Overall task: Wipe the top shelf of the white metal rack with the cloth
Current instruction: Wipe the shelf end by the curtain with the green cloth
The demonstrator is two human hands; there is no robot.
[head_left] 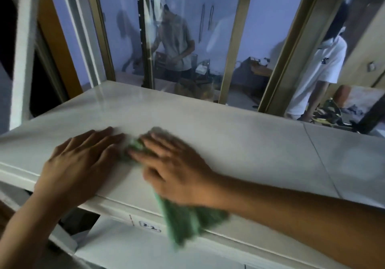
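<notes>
The top shelf (239,143) of the white metal rack is a flat pale surface that fills the middle of the head view. A green cloth (183,221) lies on its near left part and hangs over the front edge. My right hand (173,164) presses flat on the cloth with straight fingers and is blurred by motion. My left hand (81,162) rests flat on the shelf just left of the cloth, fingers spread and straight, its fingertips close to the cloth's edge.
Behind the shelf is a glass partition with gold-coloured frames (233,46). Two people (177,44) (318,75) stand beyond it among cluttered tables. A lower shelf bearing a small label (151,226) shows under the front edge. A seam (320,160) crosses the shelf at the right.
</notes>
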